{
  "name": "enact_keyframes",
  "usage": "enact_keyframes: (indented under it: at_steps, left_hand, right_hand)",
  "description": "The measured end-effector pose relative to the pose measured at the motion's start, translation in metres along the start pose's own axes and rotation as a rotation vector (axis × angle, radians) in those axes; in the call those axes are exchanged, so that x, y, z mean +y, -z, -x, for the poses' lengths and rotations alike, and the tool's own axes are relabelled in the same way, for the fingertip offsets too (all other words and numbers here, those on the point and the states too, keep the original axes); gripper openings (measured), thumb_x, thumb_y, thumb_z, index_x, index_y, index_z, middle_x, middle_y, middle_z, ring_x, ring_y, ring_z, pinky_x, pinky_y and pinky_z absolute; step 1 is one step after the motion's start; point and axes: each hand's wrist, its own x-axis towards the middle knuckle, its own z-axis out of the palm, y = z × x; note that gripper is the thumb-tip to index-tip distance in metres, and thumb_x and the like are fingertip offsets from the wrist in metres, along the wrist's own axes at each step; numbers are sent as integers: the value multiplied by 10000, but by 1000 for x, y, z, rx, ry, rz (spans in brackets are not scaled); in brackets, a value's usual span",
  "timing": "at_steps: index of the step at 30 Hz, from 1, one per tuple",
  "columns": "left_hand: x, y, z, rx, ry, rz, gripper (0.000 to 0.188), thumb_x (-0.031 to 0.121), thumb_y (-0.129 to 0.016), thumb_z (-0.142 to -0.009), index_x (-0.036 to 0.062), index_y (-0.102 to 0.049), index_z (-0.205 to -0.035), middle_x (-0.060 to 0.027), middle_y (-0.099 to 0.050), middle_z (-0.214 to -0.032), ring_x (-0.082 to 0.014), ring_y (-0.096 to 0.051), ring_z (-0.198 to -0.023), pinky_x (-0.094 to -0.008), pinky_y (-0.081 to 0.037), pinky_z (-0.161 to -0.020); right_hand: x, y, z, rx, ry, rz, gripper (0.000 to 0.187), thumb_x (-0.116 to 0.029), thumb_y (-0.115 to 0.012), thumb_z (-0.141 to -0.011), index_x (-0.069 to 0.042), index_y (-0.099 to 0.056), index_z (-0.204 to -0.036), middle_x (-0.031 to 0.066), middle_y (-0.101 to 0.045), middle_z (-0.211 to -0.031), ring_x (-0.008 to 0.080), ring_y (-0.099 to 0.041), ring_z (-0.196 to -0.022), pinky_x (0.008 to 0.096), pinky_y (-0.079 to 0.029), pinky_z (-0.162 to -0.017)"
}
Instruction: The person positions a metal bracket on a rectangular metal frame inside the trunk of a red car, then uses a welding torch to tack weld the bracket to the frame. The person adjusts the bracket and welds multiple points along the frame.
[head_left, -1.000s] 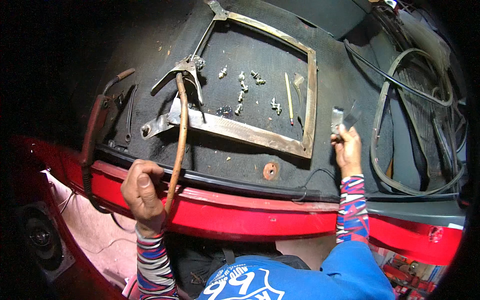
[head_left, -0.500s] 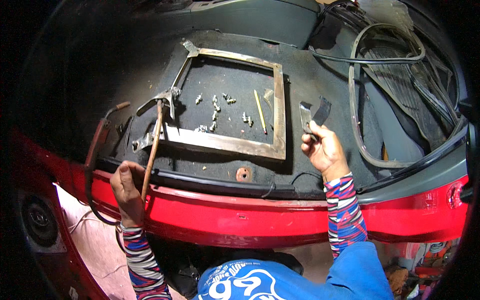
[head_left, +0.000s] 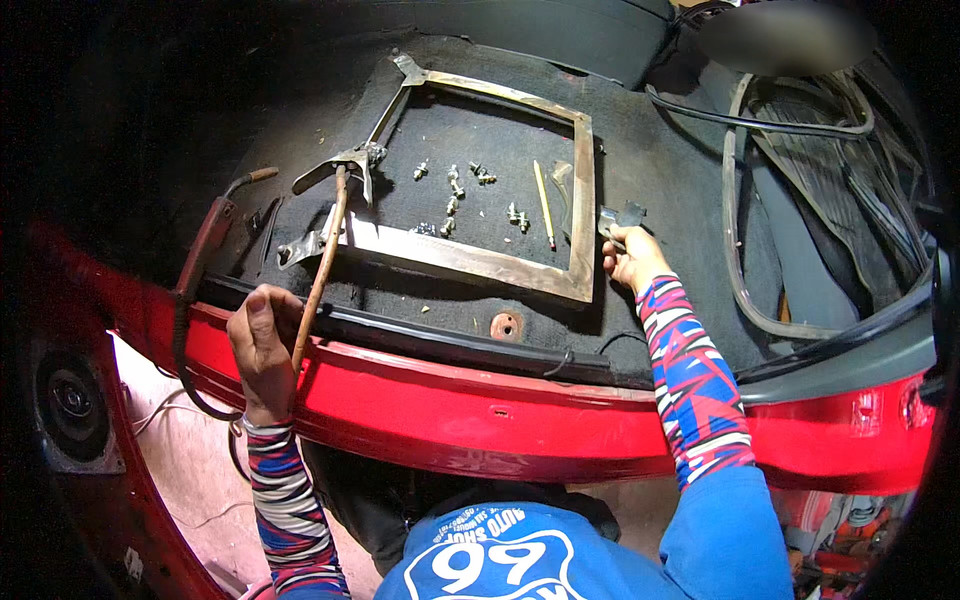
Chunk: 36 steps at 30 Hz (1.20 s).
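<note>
Inside metal frame (head_left: 460, 257): bolts (head_left: 455, 186), pencil (head_left: 544, 205)

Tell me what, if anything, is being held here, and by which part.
The right grip holds a small metal piece by its near end. The left grip is beside the brown rod; whether it holds that cannot be told.

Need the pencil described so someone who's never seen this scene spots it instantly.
Beyond the red sill, find the large metal frame over the dark carpet. Inside its outline, near the right-hand bar, lies the pencil. It's the slim, straight yellow stick, unlike the small silvery bolts to its left.
</note>
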Motion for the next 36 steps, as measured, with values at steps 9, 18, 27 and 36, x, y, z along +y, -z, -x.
enact_keyframes:
  at_steps: [9,18,27,36]
  left_hand:
    - [-15,7,-6,53,0,89,819,716,-286,-1031,-4,-621,-829,-37,-593,-764,-87,-532,-628,-239,-394,-568]
    - [-9,25,-18,-98,-98,42,853,714,-238,-1032,-20,-621,-827,-95,-598,-750,-158,-552,-604,-290,-413,-541]
    - [-12,13,-14,-5,-56,121,760,654,-215,-1059,7,-549,-841,-93,-521,-762,-174,-496,-717,-287,-410,-672]
    - [-31,14,-7,151,59,149,786,782,-280,-990,58,-582,-1030,-34,-574,-844,-80,-498,-670,-195,-367,-524]
  right_hand:
    - [-15,13,4,-40,62,297,139,-164,-732,-868,-105,-661,-971,13,-643,-780,125,-563,-568,320,-495,-523]
    - [-25,0,8,176,255,688,481,-95,-727,-870,-45,-442,-1254,81,-633,-785,131,-553,-467,284,-438,-369]
    - [-15,14,12,445,378,999,454,-138,-821,-825,23,-575,-1171,172,-705,-849,229,-665,-532,389,-510,-482]
    - [-27,32,26,809,401,1230,529,-390,-833,-810,-28,-669,-1159,237,-716,-1137,413,-679,-1092,486,-538,-927]
